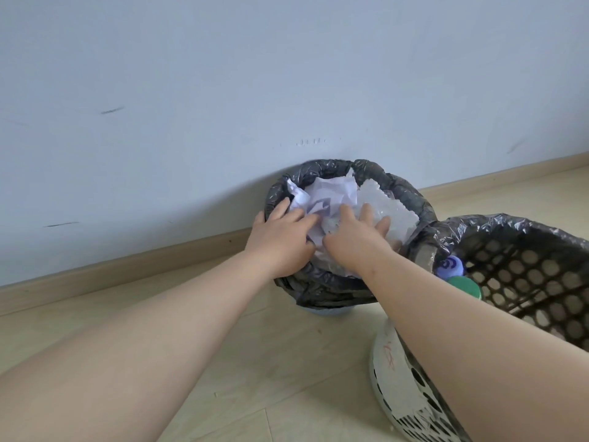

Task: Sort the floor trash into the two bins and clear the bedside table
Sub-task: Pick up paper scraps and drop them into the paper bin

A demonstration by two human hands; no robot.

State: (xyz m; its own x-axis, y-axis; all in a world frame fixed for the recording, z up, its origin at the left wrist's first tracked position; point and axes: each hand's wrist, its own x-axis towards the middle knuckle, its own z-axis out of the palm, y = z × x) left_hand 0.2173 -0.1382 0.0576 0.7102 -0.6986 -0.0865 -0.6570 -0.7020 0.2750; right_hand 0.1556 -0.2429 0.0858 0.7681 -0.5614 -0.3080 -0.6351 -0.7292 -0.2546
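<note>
The round bin lined with a crinkled black plastic bag (pixel 409 194) stands on the pale wood-look floor (pixel 248 362), its far side against the grey-white wall (pixel 287 74), just above the beige skirting board (pixel 127 266). A light blue base (pixel 318 311) shows under the near edge of the liner. The bin is filled to the rim with crumpled white paper (pixel 322 189) on the left and a sheet of clear, wavy-edged plastic packaging (pixel 384 202) on the right.

Both bare forearms reach in from the near side. The left hand (pixel 280 240) lies palm down on the left part of the heap. Its fingers (pixel 299 216) are straight and slightly spread, resting on the crumpled paper, with the thumb at the bin's left rim. The right hand (pixel 357 244) lies just beside it, palm down, the two hands almost touching. Its fingers (pixel 382 224) are fanned apart and laid flat on the clear plastic. Neither hand curls round anything.

To the right, touching the first bin's liner, stands a second bin: a white perforated plastic basket lined with a black bag (pixel 526 275). It tilts toward the near right and the right forearm crosses in front of it. Inside it show a purple bottle cap (pixel 449 266) and a green bottle cap (pixel 465 287), side by side near its left wall.
</note>
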